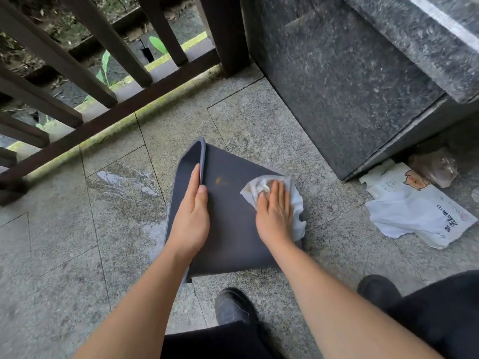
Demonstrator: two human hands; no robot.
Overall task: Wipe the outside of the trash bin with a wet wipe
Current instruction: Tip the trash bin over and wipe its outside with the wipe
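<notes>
Wiping outside of trash bin (pixel 228 229), which lies on its side on floor tiles (pixel 64 242). Our L hand (pixel 191 213) grips rim at far left to steady it; R hand (pixel 274 216), fingers flat, presses wet wipe (pixel 259 187) on upper wall. Orange stain (pixel 220 180) between hands, prob. next.

The white packet (pixel 412 216) bears dark printed characters, seemingly Chinese, unreadable here.

an outdoor terrace: granite floor tiles (pixel 259 120), dark wooden railing (pixel 108 120) and a polished stone block (pixel 350 86).
</notes>
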